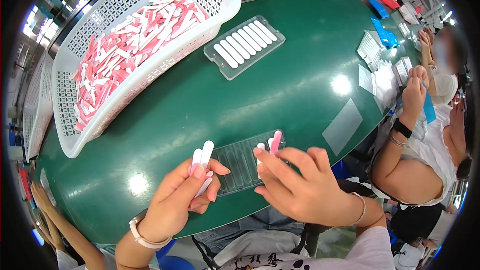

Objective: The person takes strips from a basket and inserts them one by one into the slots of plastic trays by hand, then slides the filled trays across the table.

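Note:
My left hand is closed round several small nail files, flat strips with rounded ends, white on one face and pink on the other. They fan upward between thumb and fingers. My right hand is over the right end of a clear slotted tray, its index finger and thumb on a white nail file. Just beyond those fingers, a pink nail file sticks out, its lower part hidden. The tray's slots toward the left show no files. Farther off lies a second clear tray with a row of white files.
At the back left stands a white perforated basket heaped with pink and white files. A translucent sheet lies to the right. Beyond it, a co-worker's hands hold a blue item. Another person's arms reach in at the lower left.

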A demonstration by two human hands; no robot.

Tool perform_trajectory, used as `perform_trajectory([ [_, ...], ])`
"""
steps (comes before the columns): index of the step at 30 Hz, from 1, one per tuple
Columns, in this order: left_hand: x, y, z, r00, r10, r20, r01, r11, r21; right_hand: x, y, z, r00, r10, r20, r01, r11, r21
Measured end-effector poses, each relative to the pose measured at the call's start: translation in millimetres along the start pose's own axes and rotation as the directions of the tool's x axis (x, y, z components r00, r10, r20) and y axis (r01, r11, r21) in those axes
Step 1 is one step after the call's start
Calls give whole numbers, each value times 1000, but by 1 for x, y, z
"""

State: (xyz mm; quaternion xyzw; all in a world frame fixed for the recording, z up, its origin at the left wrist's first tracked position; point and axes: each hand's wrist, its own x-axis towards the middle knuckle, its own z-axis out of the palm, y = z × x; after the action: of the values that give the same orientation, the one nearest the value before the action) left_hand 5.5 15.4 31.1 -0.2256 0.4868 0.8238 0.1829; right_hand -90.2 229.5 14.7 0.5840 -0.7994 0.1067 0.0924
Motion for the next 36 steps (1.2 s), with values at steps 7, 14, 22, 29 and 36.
perform_trajectory([
  [7,-2,-5,2,999,-18,-28,21,995,97,-10,11,1,975,203,-89,-195,977,90],
  [14,0,-8,-1,993,96,-72,-79,973,216,5,43,19,906,421,-47,-347,801,488],
  [22,0,-7,-4,983,147,-112,-116,963,241,10,53,19,855,503,122,-378,445,812],
  [29,-2,-6,0,986,142,-84,-116,960,256,22,49,8,821,411,397,-287,-303,909],
  [36,1,-3,-4,970,148,-193,-139,988,63,30,53,13,838,351,419,-476,94,874],
])
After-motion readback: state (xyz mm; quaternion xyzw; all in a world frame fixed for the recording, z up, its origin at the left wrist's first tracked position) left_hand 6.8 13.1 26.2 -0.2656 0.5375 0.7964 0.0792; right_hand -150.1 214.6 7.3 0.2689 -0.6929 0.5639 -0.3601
